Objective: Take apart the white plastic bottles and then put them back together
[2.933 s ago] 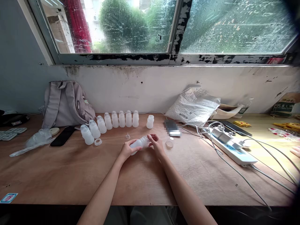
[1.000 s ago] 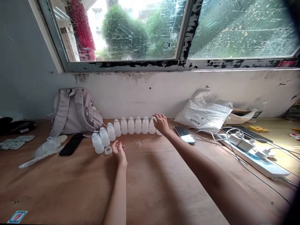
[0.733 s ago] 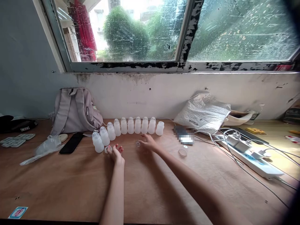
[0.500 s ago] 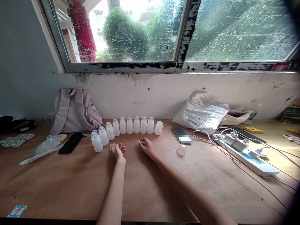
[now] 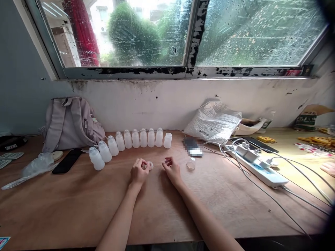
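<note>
My left hand (image 5: 139, 171) is closed in a pinch on a small translucent round cap (image 5: 150, 165), held just above the wooden table. To its right, my right hand (image 5: 172, 170) has curled fingers; whatever they hold, if anything, is too small to make out. Behind both hands several frosted white bottles (image 5: 112, 146) stand upright in a curved row, most with clear domed tops. The rightmost bottle (image 5: 168, 141) is shorter and shows no dome. Right of my right hand lie a clear ring-shaped lid (image 5: 191, 166) and a small white disc (image 5: 193, 159).
A grey backpack (image 5: 70, 122), a black phone (image 5: 67, 161) and a clear plastic bag (image 5: 39, 165) are at left. A silver bag (image 5: 213, 120) leans against the wall. A white power strip (image 5: 261, 172) with tangled cables lies at right, near part of another person's hand (image 5: 328, 168).
My left hand has moved right, away from the leftmost bottles, and turned with the cap in its fingertips. My right hand has drawn slightly nearer to me. The view has shifted right.
</note>
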The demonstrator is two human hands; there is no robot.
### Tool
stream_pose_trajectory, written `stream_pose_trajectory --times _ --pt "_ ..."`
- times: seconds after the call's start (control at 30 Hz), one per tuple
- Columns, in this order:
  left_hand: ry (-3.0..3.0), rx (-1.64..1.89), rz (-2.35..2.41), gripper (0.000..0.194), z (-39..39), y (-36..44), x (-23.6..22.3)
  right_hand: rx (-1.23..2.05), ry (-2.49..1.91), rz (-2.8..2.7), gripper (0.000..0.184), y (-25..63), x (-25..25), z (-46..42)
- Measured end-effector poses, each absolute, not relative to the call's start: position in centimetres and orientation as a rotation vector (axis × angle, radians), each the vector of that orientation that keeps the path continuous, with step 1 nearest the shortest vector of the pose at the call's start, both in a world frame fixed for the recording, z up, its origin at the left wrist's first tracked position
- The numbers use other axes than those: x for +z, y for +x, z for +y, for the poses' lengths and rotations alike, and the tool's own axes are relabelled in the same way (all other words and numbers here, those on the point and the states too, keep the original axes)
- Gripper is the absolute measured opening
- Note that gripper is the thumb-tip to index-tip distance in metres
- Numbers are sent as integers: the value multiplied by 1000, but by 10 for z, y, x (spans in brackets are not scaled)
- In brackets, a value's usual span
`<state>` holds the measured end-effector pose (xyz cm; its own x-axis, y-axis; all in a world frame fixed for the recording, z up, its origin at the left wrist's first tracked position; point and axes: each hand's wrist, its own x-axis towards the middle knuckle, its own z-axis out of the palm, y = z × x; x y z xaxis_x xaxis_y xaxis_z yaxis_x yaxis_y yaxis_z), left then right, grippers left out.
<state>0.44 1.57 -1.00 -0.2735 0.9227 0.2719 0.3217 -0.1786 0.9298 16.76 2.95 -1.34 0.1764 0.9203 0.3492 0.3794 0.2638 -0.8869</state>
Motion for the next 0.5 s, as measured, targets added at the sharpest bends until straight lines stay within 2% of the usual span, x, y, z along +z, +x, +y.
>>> stream_pose_trajectory --times 0.13,0.2,0.3,0.5 --pt "1957 1303 1724 42 15 6 -14 572 -1313 -1429 18 164 -19 32" --pt "1951 1241 1692 37 17 7 -16 572 -1307 -1442 18 160 -21 32" --pt "1735 1333 1577 26 20 9 -18 601 -1258 -1449 19 155 -20 29" --pt "1272 1367 1344 35 22 13 -20 524 -1139 -1556 18 142 -14 17"
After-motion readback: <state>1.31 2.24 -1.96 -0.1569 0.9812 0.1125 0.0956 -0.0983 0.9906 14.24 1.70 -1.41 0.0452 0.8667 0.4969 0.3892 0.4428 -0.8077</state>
